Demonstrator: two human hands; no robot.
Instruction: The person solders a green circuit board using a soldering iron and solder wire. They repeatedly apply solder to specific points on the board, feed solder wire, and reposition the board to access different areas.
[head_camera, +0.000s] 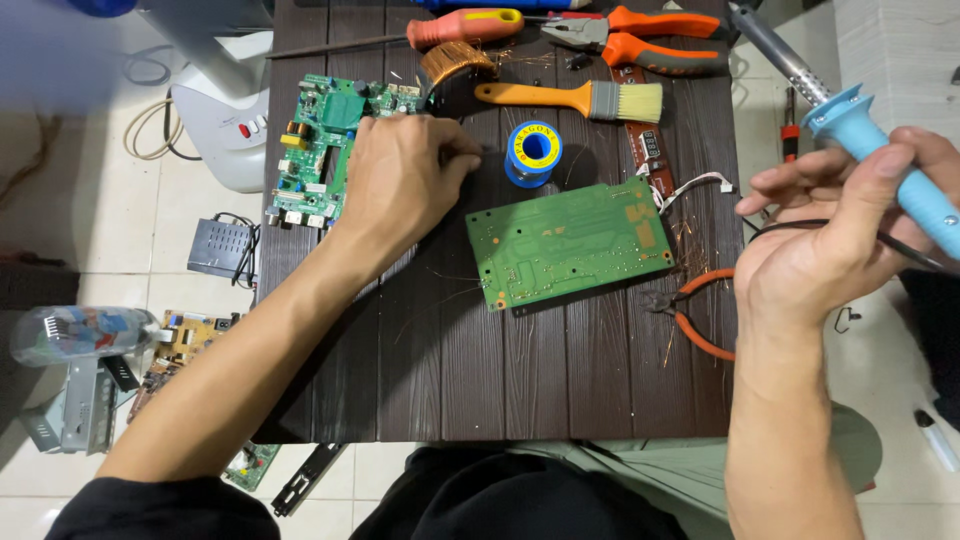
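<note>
My right hand (835, 235) is raised at the table's right edge, gripping the light blue handle of a soldering iron (860, 115) whose metal shaft points up and away; its black cord trails across my palm. My left hand (405, 175) rests knuckles-up on the dark wooden table (450, 380), fingers curled near a small dark object beside a copper wire coil (457, 65); I cannot tell whether it grips anything. A green circuit board (570, 243), solder side up, lies between my hands. A second green board (320, 150) with components lies just left of my left hand.
A solder spool (532, 152) stands above the centre board. A paintbrush (580, 98), orange pliers (640, 38) and an orange screwdriver (465, 25) lie along the far edge. Orange cutters (700, 315) lie at right. On the tiled floor left are a black box (220, 247) and more boards (185, 335).
</note>
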